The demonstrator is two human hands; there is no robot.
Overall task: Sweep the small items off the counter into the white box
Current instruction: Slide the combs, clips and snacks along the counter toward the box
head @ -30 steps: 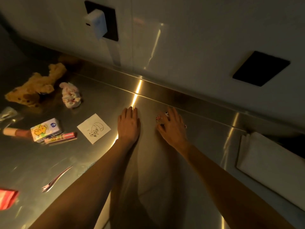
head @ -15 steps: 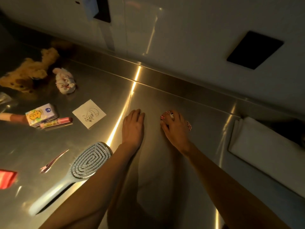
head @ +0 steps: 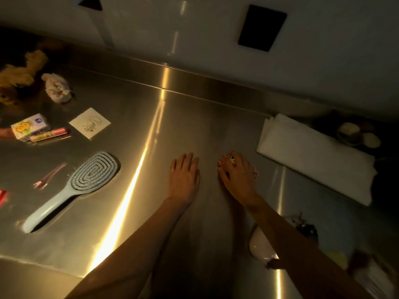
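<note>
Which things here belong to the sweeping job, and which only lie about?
Job: right hand over red-checked small items; left hand; white box.

Lying about: hairbrush, hair clip, drawing card, plush toy.

The scene is dim and warm-toned, with dark corners. A bright yellowish streak of glare runs diagonally down the steel counter (head: 133, 190), and a fainter streak shines near the right forearm. The wall (head: 194, 39) above carries pale, soft reflections. Both forearms throw broad, soft shadows onto the metal. The lower right corner is smeared with motion blur, and things there cannot be made out. The wide lens bends straight edges toward the picture's borders.
</note>
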